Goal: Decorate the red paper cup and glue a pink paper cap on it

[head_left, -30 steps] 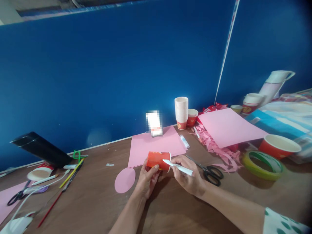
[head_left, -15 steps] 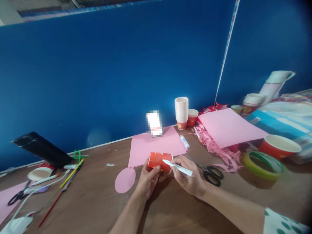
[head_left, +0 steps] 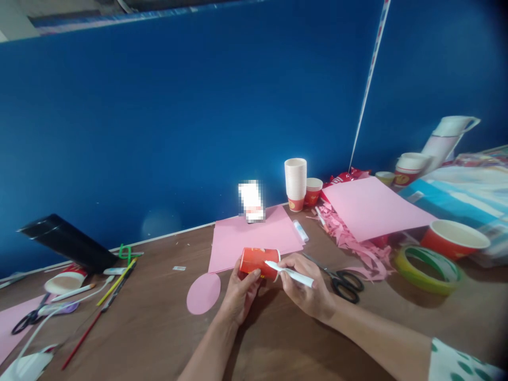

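My left hand (head_left: 244, 293) is holding a red paper cup (head_left: 254, 259) that lies on its side, with my fingers curled round it and my thumb on the front. The cup is up off the surface (head_left: 151, 328), right in front of me, between my two hands. My right hand (head_left: 304, 283) is pinching a white pen (head_left: 297, 275), fingers close together, and the pen's tip points at the side of the cup. I can't tell if the tip is touching it. Just left of my left hand a pink paper circle (head_left: 203, 293) lies flat. Past both hands there is some pink paper (head_left: 234, 241), and a little white tube (head_left: 300, 230) sits by its right edge. A tall stack of paper cups (head_left: 296, 180) stands farther back, past my right hand. Black scissors (head_left: 337, 277) lie close to the right of my right hand, and farther right is a big roll of yellow-green tape (head_left: 420, 283). Well off to the left of my left hand is a black bottle (head_left: 75, 243), tilted in my view.
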